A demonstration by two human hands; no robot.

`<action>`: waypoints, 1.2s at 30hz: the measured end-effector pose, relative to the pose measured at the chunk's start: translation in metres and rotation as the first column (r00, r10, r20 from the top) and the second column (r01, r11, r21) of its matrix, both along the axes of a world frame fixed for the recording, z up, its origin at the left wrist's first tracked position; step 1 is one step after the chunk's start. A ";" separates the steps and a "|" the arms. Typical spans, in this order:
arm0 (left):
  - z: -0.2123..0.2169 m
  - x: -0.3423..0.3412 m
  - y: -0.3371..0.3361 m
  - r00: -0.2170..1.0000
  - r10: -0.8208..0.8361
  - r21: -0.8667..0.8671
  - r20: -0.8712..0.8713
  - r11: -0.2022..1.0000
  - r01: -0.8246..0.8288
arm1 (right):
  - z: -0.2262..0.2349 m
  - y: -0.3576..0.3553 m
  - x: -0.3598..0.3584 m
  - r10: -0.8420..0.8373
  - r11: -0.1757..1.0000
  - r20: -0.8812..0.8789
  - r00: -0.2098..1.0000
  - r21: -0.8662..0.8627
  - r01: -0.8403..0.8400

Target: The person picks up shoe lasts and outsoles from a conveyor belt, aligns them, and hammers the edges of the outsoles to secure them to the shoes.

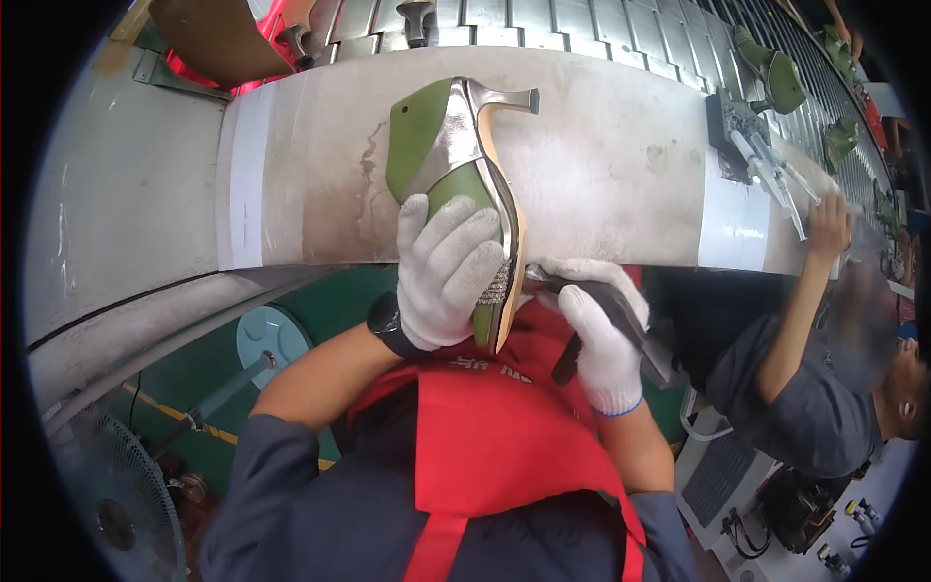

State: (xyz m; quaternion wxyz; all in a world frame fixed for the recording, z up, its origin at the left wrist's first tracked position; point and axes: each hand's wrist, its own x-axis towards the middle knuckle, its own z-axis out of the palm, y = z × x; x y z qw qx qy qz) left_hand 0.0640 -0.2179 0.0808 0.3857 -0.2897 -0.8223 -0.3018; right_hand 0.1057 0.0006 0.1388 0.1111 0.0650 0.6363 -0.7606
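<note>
My gloved left hand (446, 272) is wrapped round the front part of a silver high-heeled shoe (461, 131), with a green shoe last inside it. The shoe lies on its side, its heel pointing away from me and to the right, its toe toward my body. A sparkling band crosses the shoe near the toe, and the tan sole edge faces right. In my gloved right hand (606, 344) are dark-handled pliers (621, 310), closed in my fingers. Their metal tip is beside the sole edge near the toe; whether it touches the sole I cannot tell.
A pale worktable (601, 165) lies before me, with a slatted metal conveyor (543, 19) behind it carrying shoe parts. At right, a co-worker's hand (829, 223) is near a dark box (727, 136) and several syringe-like tubes (766, 175). A fan (116, 514) and a light-blue round stool (276, 339) stand lower left.
</note>
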 end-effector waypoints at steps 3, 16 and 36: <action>-0.009 0.001 0.004 1.000 -0.002 0.035 -0.025 0.999 0.003 | 0.019 0.009 -0.014 0.033 0.998 -0.004 0.999 -0.060 -0.034; -0.011 0.003 0.006 0.999 0.029 0.074 -0.022 0.997 -0.027 | 0.069 -0.001 -0.027 0.083 0.985 -0.227 0.970 0.166 -0.045; -0.006 0.005 -0.014 0.998 -0.041 -0.093 0.046 0.995 0.045 | 0.062 -0.012 0.017 0.450 0.868 -0.291 0.844 0.364 -0.337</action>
